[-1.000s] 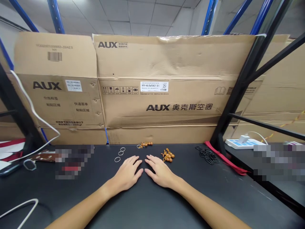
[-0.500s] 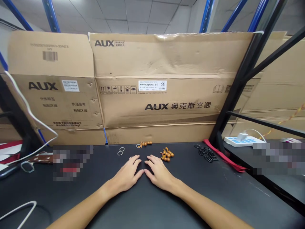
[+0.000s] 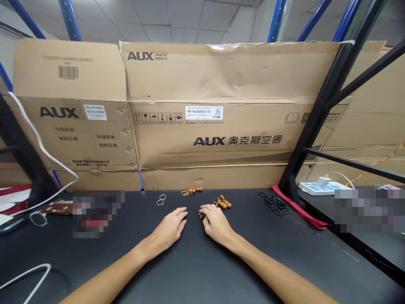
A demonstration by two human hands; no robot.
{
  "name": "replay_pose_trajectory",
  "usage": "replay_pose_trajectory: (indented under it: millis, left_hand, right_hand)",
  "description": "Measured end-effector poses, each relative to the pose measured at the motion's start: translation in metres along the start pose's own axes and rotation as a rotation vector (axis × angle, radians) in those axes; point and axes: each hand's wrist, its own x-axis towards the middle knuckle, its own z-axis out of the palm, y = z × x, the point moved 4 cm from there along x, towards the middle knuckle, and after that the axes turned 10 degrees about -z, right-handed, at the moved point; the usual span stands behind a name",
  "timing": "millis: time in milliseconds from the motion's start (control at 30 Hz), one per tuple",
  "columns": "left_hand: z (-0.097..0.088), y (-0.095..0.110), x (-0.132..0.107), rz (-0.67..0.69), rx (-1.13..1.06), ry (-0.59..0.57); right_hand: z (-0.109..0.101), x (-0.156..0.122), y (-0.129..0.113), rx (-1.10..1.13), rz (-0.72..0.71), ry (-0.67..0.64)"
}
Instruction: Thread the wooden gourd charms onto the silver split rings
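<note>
Right hand is being slid forward since the last frame, its fingers being curled in just beside a bunch of wooden gourd beads, and a small bead is being partly covered by the fingertips. Can't tell from here whether anything's being pinched. Left hand is being laid flat and loosely spread on the black tabletop, with nothing being gripped. Past it, two metal rings are being left near a second gourd keychain. Over on the right, black plastic buckles are being shown beside a red strap, with a flattened AUX carton being propped behind everything.
</note>
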Motion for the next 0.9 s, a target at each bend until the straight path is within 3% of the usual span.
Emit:
replay_pose_trajectory:
  millis: [267, 500, 900]
  left_hand:
    - [-0.0053, 0.0024, 0.0015, 0.0, -0.079, -0.014]
    - [-0.0053, 0.0039, 0.001, 0.029, -0.063, -0.032]
    - [-0.007, 0.003, 0.0004, -0.057, -0.194, -0.042]
  right_hand:
    - [0.0034, 0.0, -0.0022, 0.192, -0.12, 0.098]
    - [-0.0026, 0.0016, -0.005, 0.367, -0.117, 0.099]
    - [-0.0002, 0.0014, -0.0051, 0.172, -0.06, 0.065]
